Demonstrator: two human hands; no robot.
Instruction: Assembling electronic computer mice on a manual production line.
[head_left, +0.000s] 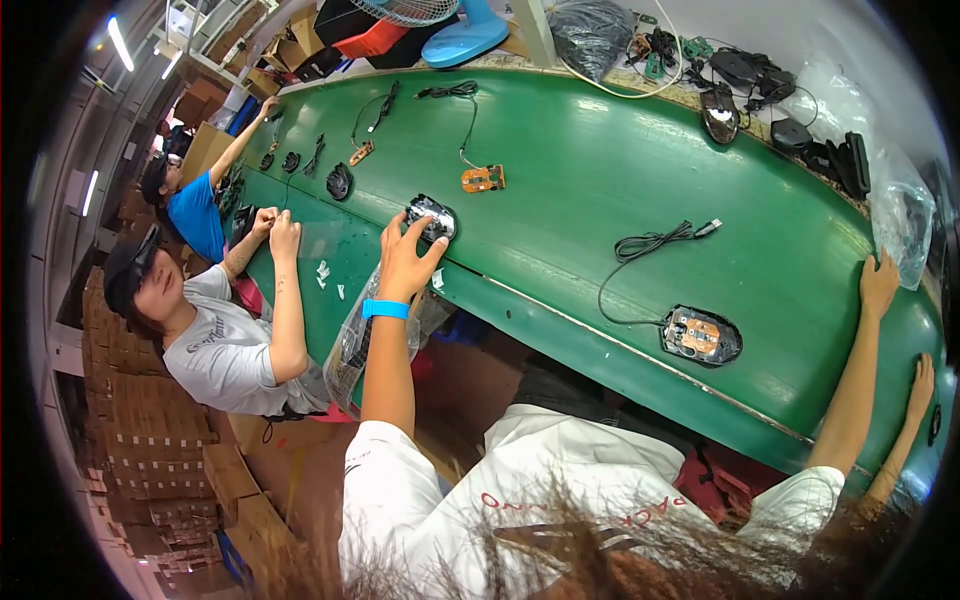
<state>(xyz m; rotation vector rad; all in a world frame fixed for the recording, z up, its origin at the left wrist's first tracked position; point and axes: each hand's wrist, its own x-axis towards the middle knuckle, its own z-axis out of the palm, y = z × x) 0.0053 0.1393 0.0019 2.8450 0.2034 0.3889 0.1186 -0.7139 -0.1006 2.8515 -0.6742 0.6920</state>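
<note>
My left hand (405, 262), a blue band at its wrist, has thumb and fingers around the near side of a glossy black computer mouse shell (432, 218). The shell rests on the green conveyor belt (570, 190), and my palm hides part of it. At the right, my right hand (878, 287) reaches to the belt's far edge with fingers stretched out, beside a clear plastic bag (903, 215). Between my arms lies an open mouse base (702, 335) with an orange circuit board, its coiled black cable (650, 243) behind it.
An orange circuit board (483, 178) with a cable lies farther along the belt. Two people sit at left, one in grey (235, 345), one in blue (197, 215). Another person's hand (921, 388) rests at far right. Mouse parts (735, 70), bags and a blue fan base (465, 40) line the back ledge.
</note>
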